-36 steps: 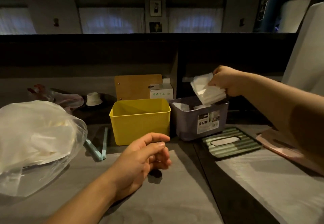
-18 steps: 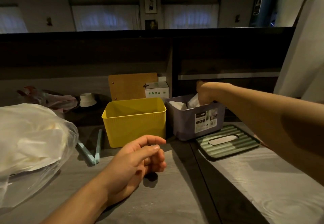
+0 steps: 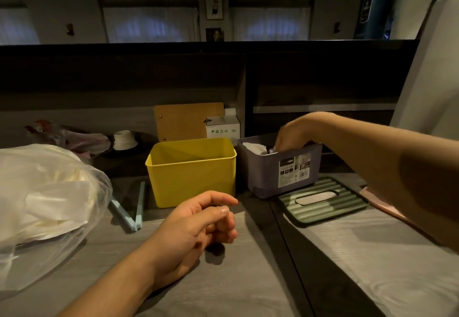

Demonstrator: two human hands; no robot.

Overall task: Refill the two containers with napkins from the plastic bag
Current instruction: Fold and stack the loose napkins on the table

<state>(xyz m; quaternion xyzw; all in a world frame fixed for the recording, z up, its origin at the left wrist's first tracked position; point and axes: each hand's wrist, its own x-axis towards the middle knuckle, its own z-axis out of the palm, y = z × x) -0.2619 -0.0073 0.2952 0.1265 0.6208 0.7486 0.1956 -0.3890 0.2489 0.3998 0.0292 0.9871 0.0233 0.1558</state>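
A clear plastic bag [image 3: 49, 192] holding white napkins lies on the table at the left. The yellow container [image 3: 191, 175] stands open in the middle, and no napkins show inside it. Right beside it is the purple container [image 3: 268, 177], with white napkins [image 3: 253, 146] showing at its left end. My right hand [image 3: 293, 135] reaches down into the purple container; its fingers are hidden behind the wall. My left hand [image 3: 198, 222] hovers over the table in front of the yellow container, fingers loosely curled and holding nothing.
A green ribbed lid [image 3: 323, 200] with a slot lies in front of the purple container. A pale blue clip [image 3: 134, 212] lies left of the yellow container. Behind the containers stand a brown board [image 3: 183, 123] and a small white box [image 3: 222, 128]. A dark shelf wall rises behind.
My right hand held a napkin stack above the purple container, then lowered it inside and now sits deeper in the box. My left hand has barely moved.
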